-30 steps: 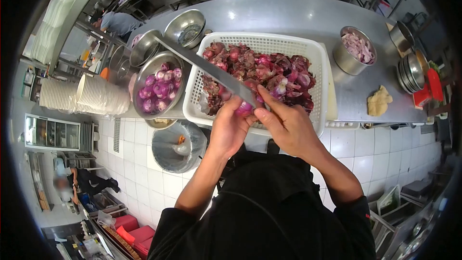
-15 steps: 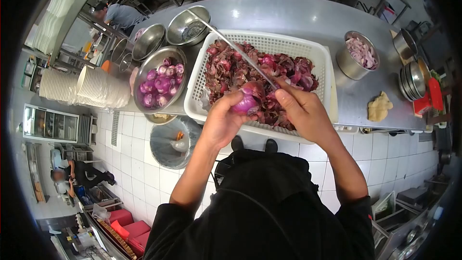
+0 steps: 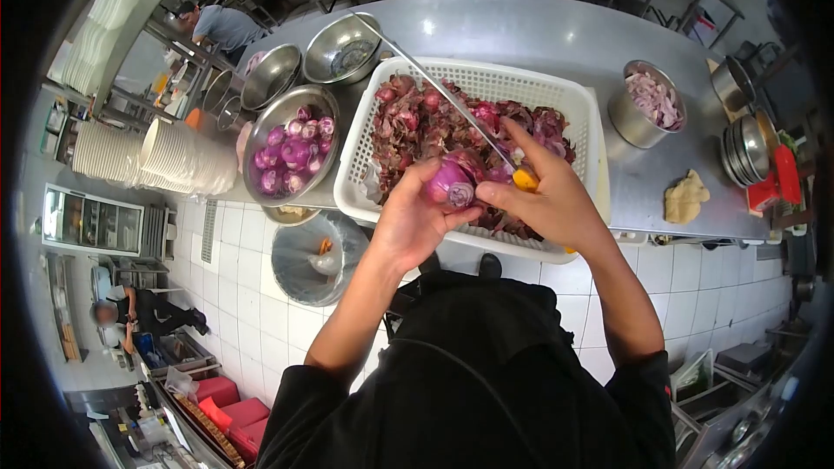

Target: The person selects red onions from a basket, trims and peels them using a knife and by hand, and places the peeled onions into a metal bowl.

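Note:
A purple-red onion (image 3: 449,186) rests in the curled fingers of my left hand (image 3: 408,213), its cut end facing me. My right hand (image 3: 552,200) grips a long knife (image 3: 443,91) by its yellow handle, and the thin blade points away to the upper left. The right thumb reaches toward the onion's side; whether it touches is hard to tell. Both hands are over the near part of a white perforated basket (image 3: 584,108), which is full of dry onion skins (image 3: 413,130) and some unpeeled onions.
Left of the basket, a steel bowl (image 3: 249,175) contains peeled onions, with more bowls behind it. A lined bin (image 3: 291,274) stands on the floor below. To the right are a steel pot (image 3: 621,113) of cut onion and a beige cloth (image 3: 686,198). Two other people are farther off.
The onion has turned so its cut end shows, and it sits slightly farther right. My right fingers have opened out somewhat, exposing the knife's yellow handle.

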`<state>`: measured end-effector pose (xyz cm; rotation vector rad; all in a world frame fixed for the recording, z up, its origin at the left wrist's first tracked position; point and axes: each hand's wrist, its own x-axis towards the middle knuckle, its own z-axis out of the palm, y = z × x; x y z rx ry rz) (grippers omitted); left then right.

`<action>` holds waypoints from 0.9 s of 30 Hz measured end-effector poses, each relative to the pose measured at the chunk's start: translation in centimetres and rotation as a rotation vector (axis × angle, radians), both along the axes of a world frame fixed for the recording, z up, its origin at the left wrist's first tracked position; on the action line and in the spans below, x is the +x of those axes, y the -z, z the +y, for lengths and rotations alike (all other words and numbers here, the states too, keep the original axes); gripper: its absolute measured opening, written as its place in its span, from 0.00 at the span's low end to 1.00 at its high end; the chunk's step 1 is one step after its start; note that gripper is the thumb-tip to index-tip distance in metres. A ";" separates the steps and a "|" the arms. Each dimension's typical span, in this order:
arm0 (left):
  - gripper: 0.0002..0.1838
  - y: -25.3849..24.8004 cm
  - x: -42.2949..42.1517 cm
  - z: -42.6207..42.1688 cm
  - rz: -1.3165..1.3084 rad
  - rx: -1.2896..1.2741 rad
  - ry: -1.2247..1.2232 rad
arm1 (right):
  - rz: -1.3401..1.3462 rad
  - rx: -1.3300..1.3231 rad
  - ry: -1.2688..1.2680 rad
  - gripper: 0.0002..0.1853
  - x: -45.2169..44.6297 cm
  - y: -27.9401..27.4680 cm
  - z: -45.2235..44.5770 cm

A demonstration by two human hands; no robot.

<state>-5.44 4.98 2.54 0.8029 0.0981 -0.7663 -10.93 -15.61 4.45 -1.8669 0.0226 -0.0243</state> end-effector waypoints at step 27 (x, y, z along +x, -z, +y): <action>0.23 -0.2 0.9 1.1 -0.428 0.451 0.059 | 0.132 0.531 -0.037 0.41 0.6 0.2 -1.9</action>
